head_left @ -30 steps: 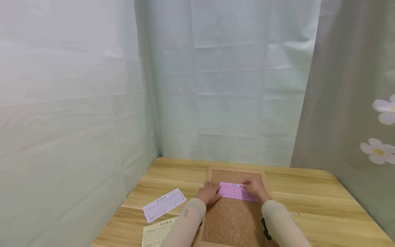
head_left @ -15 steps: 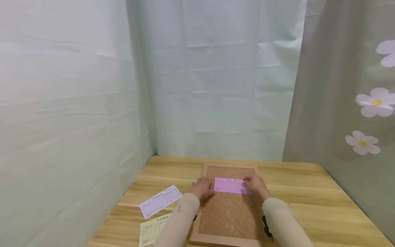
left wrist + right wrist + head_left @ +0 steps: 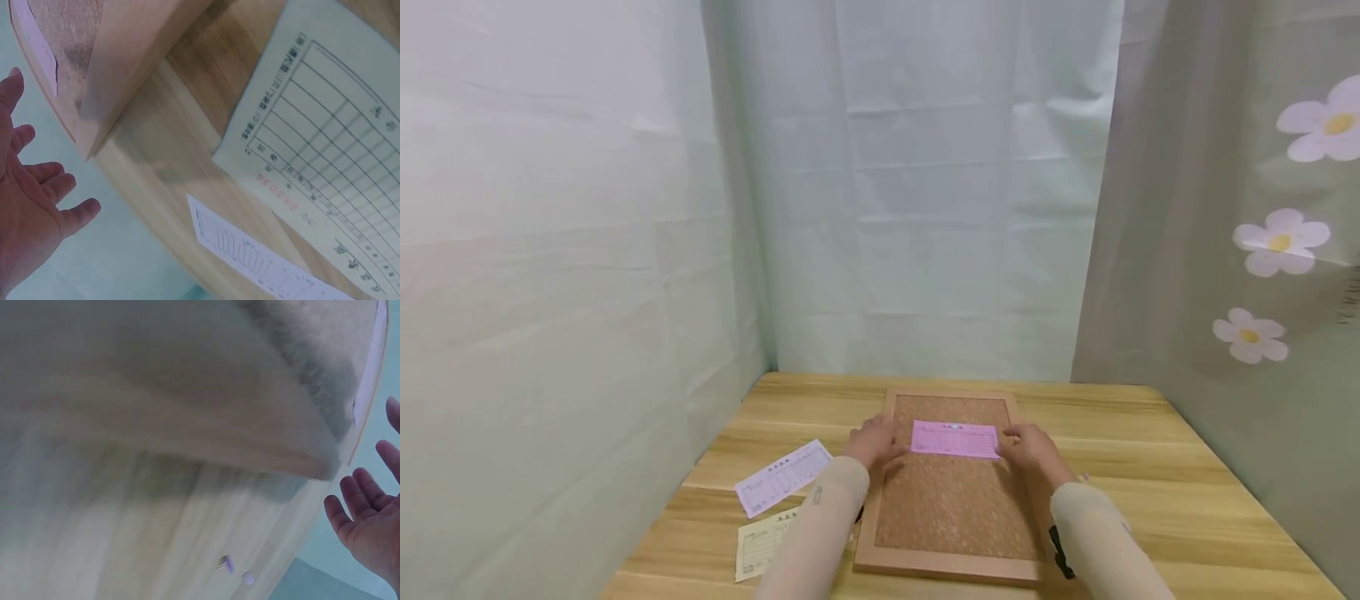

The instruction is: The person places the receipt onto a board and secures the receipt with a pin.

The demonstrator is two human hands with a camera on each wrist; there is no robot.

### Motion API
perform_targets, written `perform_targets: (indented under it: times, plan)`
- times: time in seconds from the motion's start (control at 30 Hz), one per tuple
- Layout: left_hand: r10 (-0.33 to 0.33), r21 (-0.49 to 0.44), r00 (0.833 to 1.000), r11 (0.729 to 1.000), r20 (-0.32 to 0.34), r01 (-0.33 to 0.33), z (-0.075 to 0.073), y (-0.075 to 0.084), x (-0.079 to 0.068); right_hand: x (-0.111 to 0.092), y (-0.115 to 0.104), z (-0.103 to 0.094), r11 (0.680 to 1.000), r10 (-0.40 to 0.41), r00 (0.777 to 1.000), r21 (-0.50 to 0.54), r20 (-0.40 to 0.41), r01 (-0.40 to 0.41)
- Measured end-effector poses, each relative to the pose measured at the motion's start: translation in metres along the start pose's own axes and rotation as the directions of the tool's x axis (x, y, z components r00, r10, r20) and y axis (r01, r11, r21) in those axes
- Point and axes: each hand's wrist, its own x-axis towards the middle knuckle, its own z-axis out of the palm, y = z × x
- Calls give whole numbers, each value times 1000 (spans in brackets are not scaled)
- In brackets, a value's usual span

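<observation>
A pink printed slip (image 3: 953, 442) lies across the upper part of a wood-framed cork board (image 3: 955, 512). At its top middle shows a small pale spot, perhaps a pushpin head (image 3: 955, 426). My left hand (image 3: 872, 442) is at the board's left frame, its thumb by the slip's left edge. On the opposite side my right hand (image 3: 1036, 452) has its fingertips close to the slip's right edge; touch cannot be told. Both wrist views show loosely spread fingers on the left hand (image 3: 31, 194) and the right hand (image 3: 372, 519), holding nothing.
Left of the board, a white printed slip (image 3: 784, 477) and a yellowish one (image 3: 763, 546) lie on the wooden table (image 3: 1120, 533). Purple thumbtacks (image 3: 226, 564) lie right of the board. Pale curtains (image 3: 910, 208) enclose the table.
My right hand has let go of the slip's top and drawn right to its edge. The left hand stays by the left side. The view has turned slightly right.
</observation>
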Motion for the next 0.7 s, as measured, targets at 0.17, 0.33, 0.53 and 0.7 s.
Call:
perform_targets:
  times: [0.17, 0.33, 0.53, 0.7]
  plan:
    - [-8, 0, 1000, 1000, -13, 8, -2, -7, 0, -5, 8, 0, 999, 10, 1000, -32, 17, -9]
    - [-32, -30, 999, 999, 2, 32, -12, -11, -8, -10, 16, 4, 998, 40, 998, -43, 48, -38]
    - [-23, -61, 1000, 998, 0, 23, -23, -18, -17, -22, 21, 6, 995, 99, 992, -24, 79, -97]
    - [17, -87, 1000, 996, 2, -17, -24, -22, -23, -32, 19, 4, 995, 96, 991, -33, 92, -93]
